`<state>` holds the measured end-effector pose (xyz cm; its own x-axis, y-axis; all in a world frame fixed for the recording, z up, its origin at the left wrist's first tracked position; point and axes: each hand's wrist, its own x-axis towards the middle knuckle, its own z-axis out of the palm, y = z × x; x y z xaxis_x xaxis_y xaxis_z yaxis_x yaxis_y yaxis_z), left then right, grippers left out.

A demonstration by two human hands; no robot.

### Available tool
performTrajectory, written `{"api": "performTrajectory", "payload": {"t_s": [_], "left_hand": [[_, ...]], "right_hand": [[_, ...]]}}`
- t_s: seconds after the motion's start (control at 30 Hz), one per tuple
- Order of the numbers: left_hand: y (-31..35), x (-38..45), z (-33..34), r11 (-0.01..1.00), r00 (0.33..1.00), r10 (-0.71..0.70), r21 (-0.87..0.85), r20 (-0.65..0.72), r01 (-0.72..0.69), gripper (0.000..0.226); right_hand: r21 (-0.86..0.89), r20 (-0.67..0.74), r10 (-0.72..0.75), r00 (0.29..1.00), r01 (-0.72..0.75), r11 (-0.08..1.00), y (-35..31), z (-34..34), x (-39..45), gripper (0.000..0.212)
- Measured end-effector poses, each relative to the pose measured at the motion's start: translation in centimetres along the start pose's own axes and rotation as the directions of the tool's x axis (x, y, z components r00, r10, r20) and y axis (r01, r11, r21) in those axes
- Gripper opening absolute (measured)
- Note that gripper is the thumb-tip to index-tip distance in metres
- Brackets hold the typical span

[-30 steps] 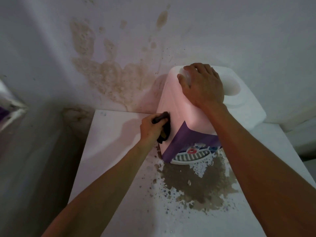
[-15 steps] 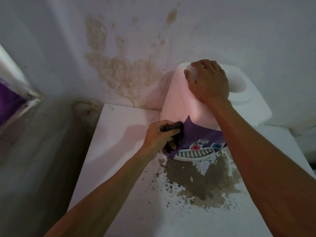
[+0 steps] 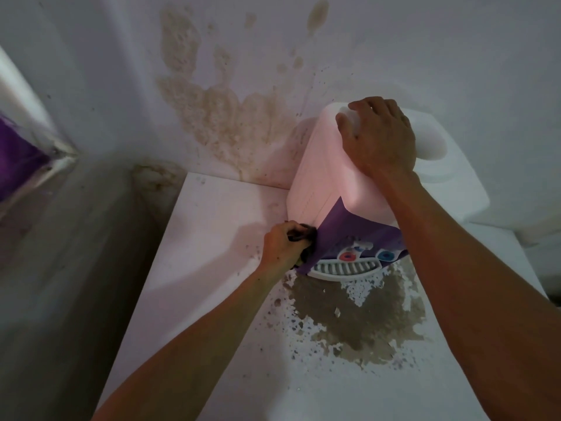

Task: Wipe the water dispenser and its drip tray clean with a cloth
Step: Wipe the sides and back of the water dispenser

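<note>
A white water dispenser [image 3: 321, 180] with a purple front panel [image 3: 349, 232] stands on a white counter against the wall. Red and blue taps sit above its white slotted drip tray [image 3: 343, 270]. My left hand [image 3: 283, 246] grips a dark cloth [image 3: 305, 233] and presses it against the lower left corner of the dispenser, beside the purple panel. My right hand [image 3: 378, 136] lies flat on the dispenser's top front edge, next to the round bottle well [image 3: 431, 144]. Most of the cloth is hidden in my fist.
The counter [image 3: 212, 244] has a large brown patch of peeled paint [image 3: 355, 314] just in front of the drip tray. The wall [image 3: 218, 123] behind is stained brown. The counter's left edge drops to a dark gap. A purple object [image 3: 15, 159] sits far left.
My left hand has slid the cloth down the dispenser's left side to the bottom corner by the purple panel. My right hand has stayed on the top.
</note>
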<state>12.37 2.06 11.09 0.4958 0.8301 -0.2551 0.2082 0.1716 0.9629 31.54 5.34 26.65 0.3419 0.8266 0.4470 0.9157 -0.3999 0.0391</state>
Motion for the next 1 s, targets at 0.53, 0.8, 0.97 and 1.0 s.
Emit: {"api": "performTrajectory", "payload": {"t_s": [0.53, 0.8, 0.97, 1.0], "left_hand": [[-3.6, 2.5, 1.0, 0.992, 0.993, -0.115, -0.043, 0.007, 0.115, 0.025], [-2.5, 5.2, 0.2, 0.982, 0.982, -0.184, -0.037, -0.041, 0.183, 0.006], [-0.6, 6.5, -0.1, 0.994, 0.996, -0.075, -0.08, -0.056, 0.07, 0.022], [-1.3, 6.2, 0.0, 0.994, 0.995, -0.085, -0.068, -0.042, 0.082, 0.024]], "right_hand": [[0.04, -0.094, -0.181, 0.979, 0.185, 0.982, -0.1, -0.1, -0.3, 0.039], [0.087, 0.052, -0.314, 0.948, 0.309, 0.947, -4.0, 0.8, -0.7, 0.047], [0.067, 0.1, -0.285, 0.953, 0.28, 0.958, -3.1, 0.9, 0.3, 0.052], [0.039, 0.115, -0.284, 0.952, 0.281, 0.959, -3.0, 0.9, 0.6, 0.053]]}}
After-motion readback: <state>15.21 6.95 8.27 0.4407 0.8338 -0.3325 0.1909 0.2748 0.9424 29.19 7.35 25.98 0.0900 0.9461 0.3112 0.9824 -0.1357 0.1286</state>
